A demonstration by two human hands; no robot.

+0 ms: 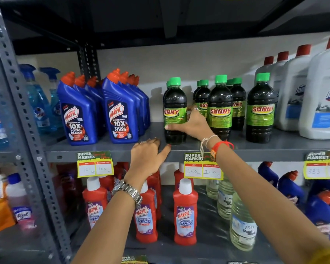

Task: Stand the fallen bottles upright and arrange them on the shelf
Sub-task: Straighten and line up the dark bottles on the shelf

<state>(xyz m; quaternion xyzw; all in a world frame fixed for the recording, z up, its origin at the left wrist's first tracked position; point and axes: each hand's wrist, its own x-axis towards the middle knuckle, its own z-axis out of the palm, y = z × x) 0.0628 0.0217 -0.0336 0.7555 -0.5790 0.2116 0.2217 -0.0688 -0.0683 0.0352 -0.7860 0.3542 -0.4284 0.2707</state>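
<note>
Several dark Sunny bottles with green caps stand upright on the grey shelf [274, 146]. My right hand [193, 124] is wrapped around the leftmost Sunny bottle [174, 103], thumb across its front below the label. The bottle stands upright near the shelf's front. Two more front-row Sunny bottles, one [220, 105] and another [261, 107], stand to its right, with others behind. My left hand [148, 155] rests on the shelf's front edge just left of the held bottle, fingers bent, holding nothing.
Blue Harpic bottles [120, 111] stand in two rows to the left. White Domex bottles [320, 100] fill the right. Price tags [94, 164] hang on the shelf lip. Red Harpic bottles [185, 212] and clear bottles [242, 221] sit on the shelf below.
</note>
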